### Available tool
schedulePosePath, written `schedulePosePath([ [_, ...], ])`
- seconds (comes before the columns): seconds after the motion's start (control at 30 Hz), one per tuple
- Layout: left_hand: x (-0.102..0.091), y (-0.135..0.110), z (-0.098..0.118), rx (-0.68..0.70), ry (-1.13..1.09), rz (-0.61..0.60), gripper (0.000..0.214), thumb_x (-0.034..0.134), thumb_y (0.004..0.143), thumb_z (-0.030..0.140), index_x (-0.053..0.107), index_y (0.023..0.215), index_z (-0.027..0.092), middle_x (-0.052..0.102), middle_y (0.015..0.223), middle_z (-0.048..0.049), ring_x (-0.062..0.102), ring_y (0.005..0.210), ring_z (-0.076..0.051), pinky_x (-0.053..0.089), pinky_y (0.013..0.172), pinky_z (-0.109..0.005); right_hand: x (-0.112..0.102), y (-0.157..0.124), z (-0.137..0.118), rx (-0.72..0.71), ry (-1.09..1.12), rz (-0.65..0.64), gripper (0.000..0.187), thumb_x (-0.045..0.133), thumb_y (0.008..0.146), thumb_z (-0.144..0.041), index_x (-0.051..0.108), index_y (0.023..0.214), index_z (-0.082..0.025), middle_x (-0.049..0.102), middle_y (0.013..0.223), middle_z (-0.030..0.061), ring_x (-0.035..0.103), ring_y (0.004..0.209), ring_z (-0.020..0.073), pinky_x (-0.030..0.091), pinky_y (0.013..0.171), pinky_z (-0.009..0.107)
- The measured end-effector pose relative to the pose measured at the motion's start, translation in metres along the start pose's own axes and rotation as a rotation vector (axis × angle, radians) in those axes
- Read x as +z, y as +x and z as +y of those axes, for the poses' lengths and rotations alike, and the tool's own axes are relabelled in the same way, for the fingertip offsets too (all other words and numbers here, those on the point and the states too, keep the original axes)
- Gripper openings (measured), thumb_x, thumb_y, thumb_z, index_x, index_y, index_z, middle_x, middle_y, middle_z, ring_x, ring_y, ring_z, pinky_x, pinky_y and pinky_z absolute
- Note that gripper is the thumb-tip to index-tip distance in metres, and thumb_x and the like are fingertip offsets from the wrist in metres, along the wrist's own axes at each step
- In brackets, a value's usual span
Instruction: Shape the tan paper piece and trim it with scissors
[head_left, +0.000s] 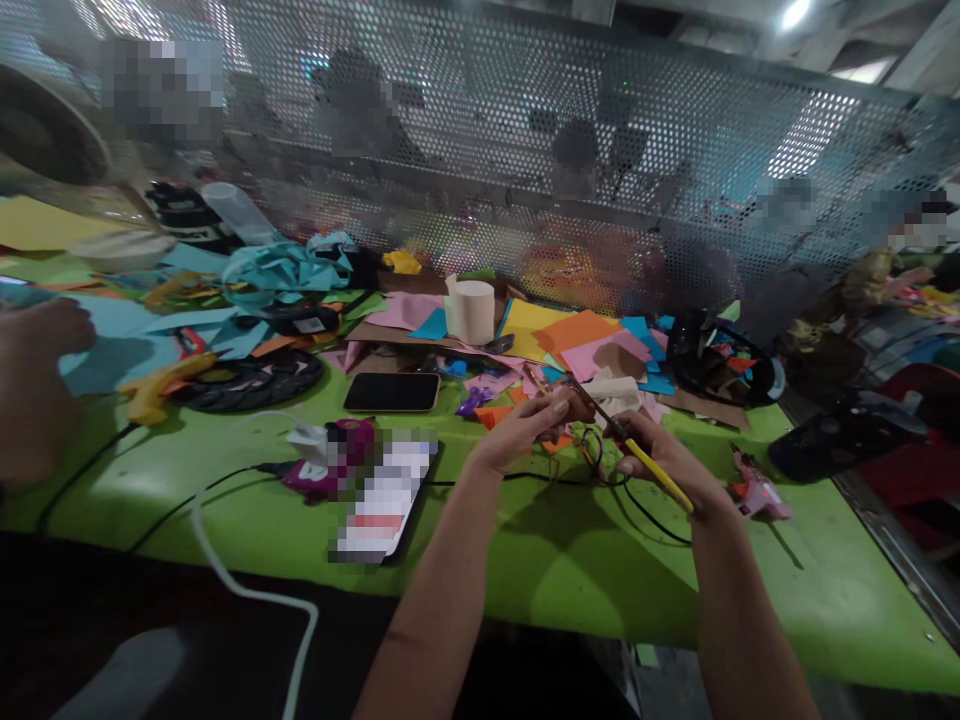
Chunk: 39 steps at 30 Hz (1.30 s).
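My right hand (pixel 664 458) grips a tool with yellow handles (pixel 658 476), its dark tip pointing up and left toward my left hand. My left hand (pixel 525 428) pinches a small piece at that tip; a thin dark wire loop (pixel 592 450) hangs between the two hands. Both hands hover just above the green table (pixel 570 560), in front of a heap of coloured paper scraps (pixel 577 345).
A black phone (pixel 392 392) lies flat left of my hands. Also here: a white tape roll (pixel 472 310), a yellow glue gun (pixel 154 390) on a black round plate, black and white cables, a black headset (pixel 709 360), another person's hand (pixel 34 385) at far left, a perforated metal screen behind.
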<state>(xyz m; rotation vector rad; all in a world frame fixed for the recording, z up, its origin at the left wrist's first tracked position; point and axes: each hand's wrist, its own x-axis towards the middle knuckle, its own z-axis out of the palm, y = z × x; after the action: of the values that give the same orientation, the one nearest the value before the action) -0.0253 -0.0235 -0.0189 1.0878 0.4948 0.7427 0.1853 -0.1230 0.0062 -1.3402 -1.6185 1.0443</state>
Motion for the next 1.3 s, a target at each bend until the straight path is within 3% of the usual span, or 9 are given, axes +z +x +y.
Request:
schedulePosePath([
  [0.33, -0.002, 0.001, -0.001, 0.0, 0.018, 0.008, 0.052, 0.079, 0.063, 0.057, 0.073, 0.09, 0.013, 0.055, 0.068, 0.0001, 0.046, 0.06, -0.006, 0.037, 0.059, -0.02, 0.0, 0.0, 0.005, 0.059, 0.003, 0.036, 0.047, 0.078, 0.066, -0.053, 0.06, 0.096, -0.022, 0.057, 0.079, -0.0001, 0.05, 0.071, 0.016, 0.04, 0.062, 0.026],
  [0.47, -0.002, 0.0, 0.0, 0.004, 0.024, 0.007, 0.054, 0.078, 0.065, 0.056, 0.072, 0.099, 0.014, 0.058, 0.072, -0.001, 0.049, 0.062, -0.007, 0.037, 0.059, -0.02, -0.009, 0.003, 0.012, 0.058, -0.084, 0.19, 0.043, 0.074, 0.068, -0.052, 0.058, 0.095, -0.022, 0.06, 0.079, 0.0007, 0.053, 0.07, 0.0171, 0.042, 0.062, 0.027],
  [0.67, 0.002, -0.003, 0.004, 0.137, 0.009, -0.084, 0.053, 0.077, 0.074, 0.042, 0.061, 0.119, 0.02, 0.057, 0.075, 0.0012, 0.049, 0.064, -0.009, 0.038, 0.059, -0.022, -0.045, -0.002, 0.038, 0.284, -0.669, 0.603, 0.032, 0.064, 0.078, -0.036, 0.061, 0.107, -0.023, 0.068, 0.092, 0.0074, 0.061, 0.082, 0.0256, 0.044, 0.07, 0.034],
  [0.83, 0.006, -0.001, 0.008, 0.208, -0.007, -0.043, 0.041, 0.078, 0.073, 0.034, 0.06, 0.107, 0.021, 0.058, 0.079, 0.0017, 0.05, 0.064, -0.008, 0.037, 0.057, -0.021, -0.065, -0.008, 0.065, 0.478, -0.963, 0.682, 0.04, 0.059, 0.078, -0.023, 0.062, 0.118, -0.019, 0.066, 0.105, 0.0146, 0.061, 0.093, 0.029, 0.044, 0.075, 0.035],
  [0.97, 0.004, 0.004, 0.008, 0.249, -0.096, 0.174, 0.046, 0.083, 0.063, 0.032, 0.061, 0.102, 0.021, 0.058, 0.079, 0.0033, 0.046, 0.06, -0.006, 0.037, 0.055, -0.02, -0.07, -0.013, 0.076, 0.591, -1.015, 0.654, 0.041, 0.061, 0.079, -0.026, 0.063, 0.119, -0.019, 0.066, 0.103, 0.0151, 0.063, 0.092, 0.0299, 0.044, 0.073, 0.036],
  [1.07, 0.001, 0.008, 0.008, 0.299, -0.159, 0.31, 0.038, 0.082, 0.062, 0.032, 0.062, 0.091, 0.019, 0.056, 0.073, 0.0038, 0.044, 0.057, -0.005, 0.036, 0.054, -0.02, -0.068, -0.013, 0.073, 0.513, -1.026, 0.732, 0.038, 0.062, 0.08, -0.028, 0.066, 0.117, -0.021, 0.067, 0.108, 0.0159, 0.061, 0.097, 0.0309, 0.044, 0.078, 0.038],
  [1.13, -0.001, 0.011, 0.007, 0.319, -0.176, 0.354, 0.031, 0.08, 0.063, 0.032, 0.062, 0.084, 0.018, 0.055, 0.068, 0.0041, 0.041, 0.054, -0.005, 0.033, 0.052, -0.021, -0.061, -0.006, 0.066, 0.34, -0.951, 0.762, 0.031, 0.06, 0.083, -0.028, 0.069, 0.111, -0.021, 0.068, 0.109, 0.0144, 0.061, 0.1, 0.0294, 0.044, 0.083, 0.038],
  [1.23, -0.002, 0.014, 0.006, 0.348, -0.176, 0.395, 0.028, 0.079, 0.063, 0.031, 0.062, 0.079, 0.017, 0.055, 0.066, 0.0044, 0.038, 0.051, -0.004, 0.03, 0.05, -0.021, -0.04, 0.015, 0.051, 0.076, -0.704, 0.603, 0.025, 0.057, 0.086, -0.029, 0.072, 0.102, -0.019, 0.071, 0.1, 0.0095, 0.063, 0.092, 0.0243, 0.046, 0.083, 0.035],
  [1.3, -0.003, 0.015, 0.004, 0.35, -0.153, 0.415, 0.029, 0.08, 0.062, 0.032, 0.062, 0.079, 0.017, 0.055, 0.065, 0.0047, 0.037, 0.05, -0.003, 0.03, 0.05, -0.021, -0.026, 0.033, 0.042, 0.017, -0.64, 0.496, 0.022, 0.058, 0.085, -0.029, 0.073, 0.098, -0.018, 0.072, 0.095, 0.0086, 0.063, 0.089, 0.0235, 0.046, 0.08, 0.033],
])
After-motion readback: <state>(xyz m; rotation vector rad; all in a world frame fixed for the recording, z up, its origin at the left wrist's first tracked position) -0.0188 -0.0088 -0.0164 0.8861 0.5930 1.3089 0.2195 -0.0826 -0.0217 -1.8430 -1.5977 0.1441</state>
